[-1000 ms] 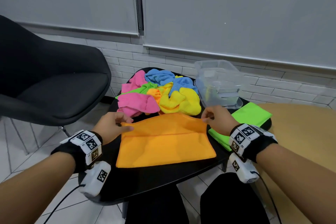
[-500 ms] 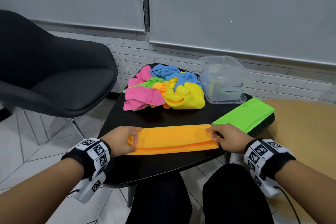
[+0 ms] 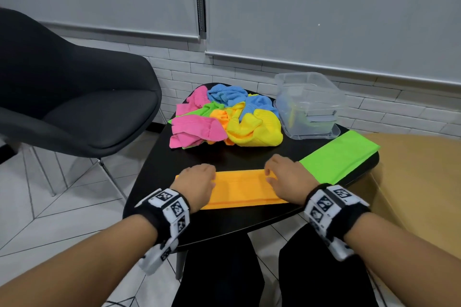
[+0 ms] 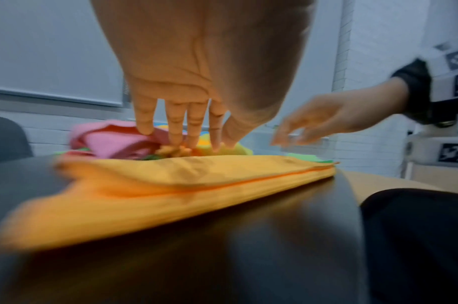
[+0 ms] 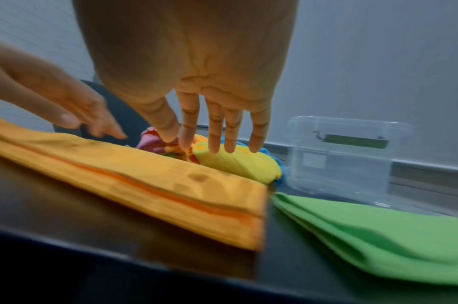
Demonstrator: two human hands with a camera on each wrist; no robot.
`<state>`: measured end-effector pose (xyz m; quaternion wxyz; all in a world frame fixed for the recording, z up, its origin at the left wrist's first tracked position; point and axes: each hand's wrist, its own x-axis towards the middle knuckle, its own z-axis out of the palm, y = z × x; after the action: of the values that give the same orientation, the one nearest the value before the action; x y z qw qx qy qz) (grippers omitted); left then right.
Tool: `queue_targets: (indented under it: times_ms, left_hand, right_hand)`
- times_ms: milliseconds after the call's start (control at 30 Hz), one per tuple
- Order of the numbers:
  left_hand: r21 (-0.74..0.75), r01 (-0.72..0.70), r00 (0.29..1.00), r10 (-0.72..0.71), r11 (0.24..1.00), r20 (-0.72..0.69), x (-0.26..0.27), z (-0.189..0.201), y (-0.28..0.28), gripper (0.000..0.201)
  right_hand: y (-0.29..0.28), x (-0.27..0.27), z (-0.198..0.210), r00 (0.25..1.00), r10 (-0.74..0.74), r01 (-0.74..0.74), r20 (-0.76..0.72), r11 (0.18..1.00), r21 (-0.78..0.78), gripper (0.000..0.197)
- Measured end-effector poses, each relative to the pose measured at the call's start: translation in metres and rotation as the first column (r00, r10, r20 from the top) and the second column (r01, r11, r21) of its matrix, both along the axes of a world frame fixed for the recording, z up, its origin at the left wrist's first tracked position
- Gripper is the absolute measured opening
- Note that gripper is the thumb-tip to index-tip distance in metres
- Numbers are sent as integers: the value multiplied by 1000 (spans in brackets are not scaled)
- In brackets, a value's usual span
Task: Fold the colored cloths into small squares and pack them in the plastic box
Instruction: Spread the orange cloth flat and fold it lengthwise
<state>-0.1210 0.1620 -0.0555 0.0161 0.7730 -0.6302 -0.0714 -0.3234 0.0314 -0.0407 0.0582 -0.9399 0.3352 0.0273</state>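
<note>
From the head view, the long orange cloth strip folded lengthwise [image 3: 243, 188] lies flat near the front edge of the black rounded counter [image 3: 239, 219]. The left hand [image 3: 197, 182] covers its left end and the right hand [image 3: 287, 179] its right end, both palm down with fingers loosely extended and nothing clamped. Beyond them sit the crumpled heap of pink, blue, yellow and green cloths [image 3: 224, 119] and the clear plastic box [image 3: 309, 104], with a folded green cloth strip [image 3: 339, 157] just beside the orange one on the right. The cloth looks light, soft and limp, so it should crease readily but sag if lifted by one corner; taking hold at a short end, through all layers, seems the safest grip for the next fold.

In the left wrist view, blurred, the left hand's fingers [image 4: 175, 123] hang straight and apart above the far edge of the orange strip [image 4: 170, 185]; whether they touch it cannot be told. The stacked layers show along the near edge.

In the right wrist view, the right hand's fingers [image 5: 214, 127] are likewise straight and spread, poised over the strip's right end [image 5: 170, 185], whose layered short edge lies below the palm. The green strip [image 5: 378, 236] lies next to it, the box [image 5: 339, 156] behind.
</note>
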Motion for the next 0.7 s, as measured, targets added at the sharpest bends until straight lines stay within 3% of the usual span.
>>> queue_targets:
  times_ms: [133, 300, 567, 700]
  left_hand:
    - [234, -65, 998, 61, 970, 21, -38, -13, -24, 61]
    - [372, -117, 991, 133, 921, -19, -37, -32, -20, 60]
    - [358, -185, 971, 225, 915, -75, 4, -41, 11, 62]
    - [317, -278, 936, 330, 907, -124, 19, -34, 14, 56]
  right_hand:
    - [25, 42, -17, 992, 9, -3, -123, 999, 45, 50]
    - [33, 48, -49, 965, 24, 27, -262, 981, 191, 62]
    - [1, -2, -60, 957, -111, 162, -266, 971, 176, 73]
    - [-9, -8, -51, 948, -133, 194, -288, 961, 197, 66]
